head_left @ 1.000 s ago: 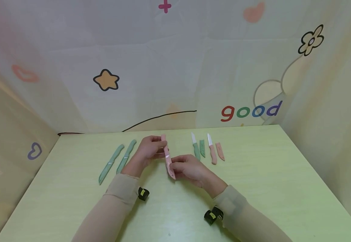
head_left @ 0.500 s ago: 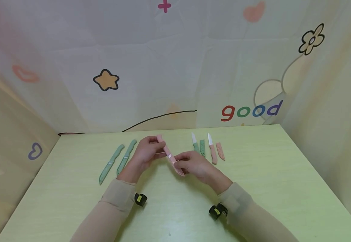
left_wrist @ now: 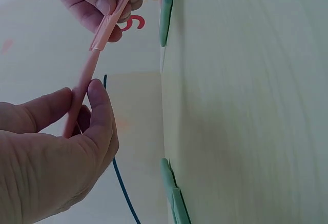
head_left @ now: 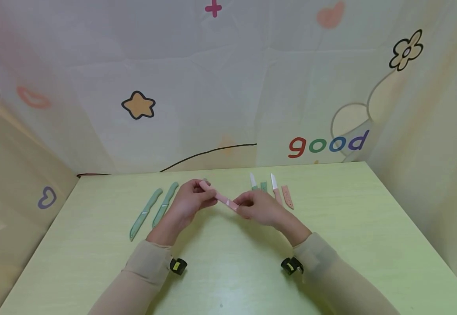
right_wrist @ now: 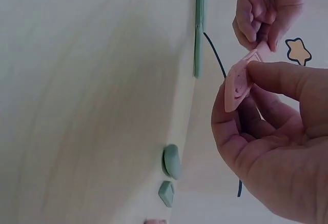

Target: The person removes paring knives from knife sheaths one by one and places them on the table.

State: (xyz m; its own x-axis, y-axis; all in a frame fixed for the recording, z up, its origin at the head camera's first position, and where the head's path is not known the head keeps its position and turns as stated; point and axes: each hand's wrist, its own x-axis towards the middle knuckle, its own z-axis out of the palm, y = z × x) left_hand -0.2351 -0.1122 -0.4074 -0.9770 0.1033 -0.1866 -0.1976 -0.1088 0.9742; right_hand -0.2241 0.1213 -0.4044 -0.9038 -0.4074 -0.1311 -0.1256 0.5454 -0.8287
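the pink knife (head_left: pixel 208 188) is held off the table (head_left: pixel 220 271), between the two hands, its sheath (head_left: pixel 232 204) over the blade end. the left hand (head_left: pixel 189 201) pinches the handle between thumb and fingers; the right hand (head_left: pixel 260 208) pinches the sheath, thumb on its flat face and fingers behind. in the head view the knife slants down from the left hand to the right, and a pale strip shows where handle and sheath meet.

to the left of the hands lie two green knives (head_left: pixel 145 214), sheathed, side by side and apart. beyond the right hand are a small green knife (head_left: pixel 253 180), a green cover (head_left: pixel 264 187), a small pink knife (head_left: pixel 276 189) and a pink cover (head_left: pixel 287 197), in a row; both small blades are bare, pointing to the back edge. the right hand hides part of the small green knife. behind hangs a printed cloth (head_left: pixel 212 105) with a star (head_left: pixel 138 105) and coloured letters (head_left: pixel 326 144).
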